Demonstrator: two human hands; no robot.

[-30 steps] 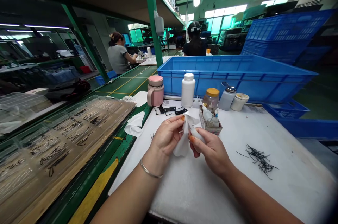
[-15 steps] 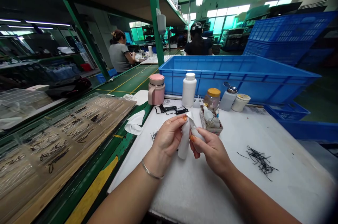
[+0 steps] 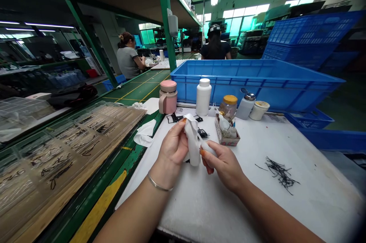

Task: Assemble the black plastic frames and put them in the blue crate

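Note:
Just above the white work surface [image 3: 183,205], my left hand [image 3: 173,144] pinches a white cloth [image 3: 193,144] by its top edge. The cloth hangs down in front of the fingers. My right hand [image 3: 223,163] is closed around a small whitish squeeze bottle [image 3: 209,148], whose narrow tip points up and left, close to the cloth. Whether the tip touches the cloth I cannot tell. Beyond the hands lie thin black frame-like parts [image 3: 203,133], partly hidden by the cloth. To the right of my right hand is a loose pile of thin black strips [image 3: 281,174].
A small box [image 3: 230,140] stands beyond my right hand. Behind it are a pink mug [image 3: 168,98], a white bottle [image 3: 204,98], a yellow-lidded jar [image 3: 228,106] and a large blue crate [image 3: 251,86]. A divided tray [image 3: 71,136] of black parts is left. Two people sit farther off.
My left hand has shifted left and slightly up with the cloth, away from the bottle tip. The right hand has moved slightly left and down, still holding the bottle.

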